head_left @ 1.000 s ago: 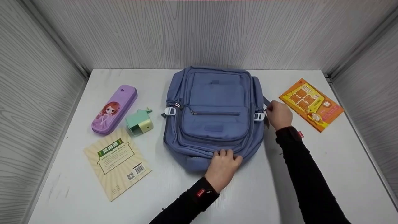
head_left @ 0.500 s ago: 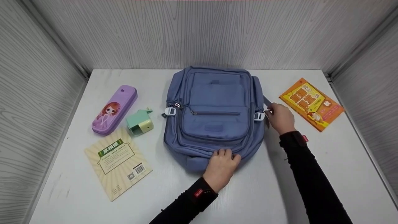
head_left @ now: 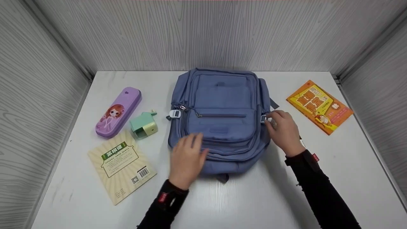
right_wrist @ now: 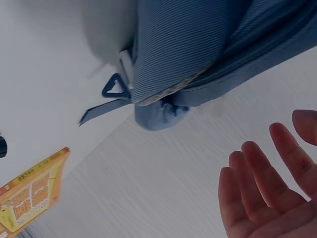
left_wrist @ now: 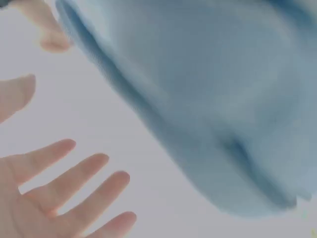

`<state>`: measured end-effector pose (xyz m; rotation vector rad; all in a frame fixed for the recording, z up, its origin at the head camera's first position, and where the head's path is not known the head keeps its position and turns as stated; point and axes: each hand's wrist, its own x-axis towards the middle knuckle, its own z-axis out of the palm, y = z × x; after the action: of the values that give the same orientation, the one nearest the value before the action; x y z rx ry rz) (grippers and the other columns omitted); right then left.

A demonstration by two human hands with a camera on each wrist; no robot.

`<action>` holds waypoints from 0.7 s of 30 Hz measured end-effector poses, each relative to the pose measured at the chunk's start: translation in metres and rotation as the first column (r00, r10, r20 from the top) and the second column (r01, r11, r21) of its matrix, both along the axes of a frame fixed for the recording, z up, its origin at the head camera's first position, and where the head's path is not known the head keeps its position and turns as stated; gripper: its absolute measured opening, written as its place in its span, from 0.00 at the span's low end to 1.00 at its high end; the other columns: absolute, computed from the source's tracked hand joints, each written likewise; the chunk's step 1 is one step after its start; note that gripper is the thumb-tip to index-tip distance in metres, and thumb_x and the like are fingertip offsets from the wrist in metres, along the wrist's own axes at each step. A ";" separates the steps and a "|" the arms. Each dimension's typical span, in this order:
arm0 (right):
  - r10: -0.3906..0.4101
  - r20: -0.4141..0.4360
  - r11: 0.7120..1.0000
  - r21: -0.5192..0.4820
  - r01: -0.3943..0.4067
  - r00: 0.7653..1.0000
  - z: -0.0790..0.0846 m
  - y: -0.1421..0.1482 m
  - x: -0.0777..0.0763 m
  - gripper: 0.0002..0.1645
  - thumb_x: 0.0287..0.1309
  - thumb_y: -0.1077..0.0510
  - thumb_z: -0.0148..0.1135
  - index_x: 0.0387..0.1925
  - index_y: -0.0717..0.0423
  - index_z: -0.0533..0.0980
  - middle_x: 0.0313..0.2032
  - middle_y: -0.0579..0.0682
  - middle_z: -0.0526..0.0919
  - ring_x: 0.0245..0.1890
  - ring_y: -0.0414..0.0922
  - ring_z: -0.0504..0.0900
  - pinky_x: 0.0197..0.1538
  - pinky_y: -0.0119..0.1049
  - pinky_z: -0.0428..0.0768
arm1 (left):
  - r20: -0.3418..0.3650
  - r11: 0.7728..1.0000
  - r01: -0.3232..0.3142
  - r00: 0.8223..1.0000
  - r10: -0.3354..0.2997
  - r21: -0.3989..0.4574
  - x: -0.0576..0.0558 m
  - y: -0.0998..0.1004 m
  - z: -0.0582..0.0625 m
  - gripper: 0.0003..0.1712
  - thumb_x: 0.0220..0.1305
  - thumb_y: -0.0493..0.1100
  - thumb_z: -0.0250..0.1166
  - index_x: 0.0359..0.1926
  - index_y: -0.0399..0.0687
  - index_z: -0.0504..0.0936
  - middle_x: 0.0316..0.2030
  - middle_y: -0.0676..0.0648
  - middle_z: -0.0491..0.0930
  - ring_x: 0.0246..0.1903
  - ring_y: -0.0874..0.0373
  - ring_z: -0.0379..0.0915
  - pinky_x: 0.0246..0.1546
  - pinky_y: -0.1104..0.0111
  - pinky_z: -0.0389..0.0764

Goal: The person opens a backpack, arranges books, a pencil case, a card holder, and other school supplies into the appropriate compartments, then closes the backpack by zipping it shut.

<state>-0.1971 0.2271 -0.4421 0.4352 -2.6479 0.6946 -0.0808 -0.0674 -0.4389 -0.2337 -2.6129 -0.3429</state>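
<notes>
A blue backpack lies on the white table with its front pockets facing up. My left hand is over its lower left part, fingers apart and holding nothing; in the left wrist view the spread fingers stand clear of the cloth. My right hand is at the bag's right side, nearest the white buckle, which it partly covers. The right wrist view has these fingers loosely extended, apart from the bag. A loose strap end sticks out above that hand.
To the left lie a purple pencil case, a green and yellow house-shaped item and a cream booklet. An orange booklet lies at right. Grey wood-grain panels enclose the back and sides.
My left hand has let go of the backpack's bottom edge and moved left. The right hand has released the side strap and shifted slightly down; a dark tab now shows below the bag.
</notes>
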 end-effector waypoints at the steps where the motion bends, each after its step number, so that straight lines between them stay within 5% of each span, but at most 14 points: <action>1: 0.017 -0.013 1.000 -0.004 -0.017 1.000 0.000 -0.002 0.004 0.09 0.59 0.63 0.66 0.40 0.65 0.80 0.45 0.64 0.83 0.46 0.62 0.79 0.51 0.56 0.77 | 0.024 0.997 -0.069 0.997 0.068 0.041 -0.002 -0.013 0.003 0.30 0.58 0.52 0.72 0.57 0.41 0.78 0.51 0.37 0.83 0.48 0.43 0.81 0.49 0.52 0.84; 4: 0.058 -0.035 0.998 -0.014 -0.059 0.998 0.000 -0.009 0.014 0.08 0.59 0.63 0.67 0.40 0.64 0.81 0.44 0.63 0.83 0.46 0.61 0.79 0.51 0.54 0.77 | 0.107 0.953 -0.264 0.962 0.251 0.145 -0.008 -0.052 0.006 0.27 0.60 0.47 0.70 0.56 0.36 0.77 0.52 0.32 0.81 0.48 0.36 0.80 0.45 0.48 0.83; 8: 0.121 -0.052 0.993 -0.012 -0.122 0.991 -0.003 -0.017 0.027 0.08 0.58 0.64 0.68 0.39 0.62 0.81 0.43 0.62 0.83 0.46 0.59 0.79 0.52 0.52 0.78 | 0.269 0.858 -0.484 0.861 0.432 0.171 -0.012 -0.093 -0.006 0.27 0.63 0.45 0.67 0.56 0.30 0.74 0.50 0.27 0.77 0.47 0.30 0.77 0.40 0.42 0.80; 12: 0.190 -0.069 0.982 0.016 -0.190 0.979 -0.005 -0.024 0.037 0.08 0.56 0.64 0.69 0.39 0.61 0.81 0.43 0.60 0.83 0.46 0.57 0.80 0.53 0.51 0.79 | 0.458 0.782 -0.618 0.721 0.521 0.084 -0.014 -0.115 -0.026 0.30 0.67 0.47 0.62 0.57 0.24 0.70 0.50 0.23 0.73 0.48 0.27 0.74 0.40 0.40 0.80; 19: 0.244 -0.071 0.970 0.040 -0.241 0.967 -0.007 -0.035 0.051 0.09 0.55 0.63 0.70 0.39 0.59 0.82 0.43 0.58 0.84 0.44 0.55 0.81 0.50 0.49 0.79 | 0.692 0.723 -0.684 0.475 0.544 -0.099 -0.018 -0.120 -0.058 0.50 0.72 0.60 0.53 0.72 0.22 0.49 0.64 0.11 0.54 0.59 0.14 0.61 0.47 0.35 0.79; 21: 0.255 -0.064 0.967 0.045 -0.252 0.965 -0.009 -0.037 0.054 0.09 0.56 0.63 0.70 0.39 0.58 0.82 0.42 0.57 0.84 0.44 0.54 0.81 0.50 0.48 0.80 | 0.717 0.712 -0.690 0.430 0.549 -0.131 -0.019 -0.119 -0.062 0.52 0.72 0.61 0.52 0.72 0.20 0.46 0.65 0.09 0.48 0.62 0.10 0.54 0.49 0.32 0.77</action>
<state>-0.1431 0.1896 -0.4507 0.8051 -2.5684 0.6930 -0.1000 -0.1864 -0.5007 1.1889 -3.1100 -0.4591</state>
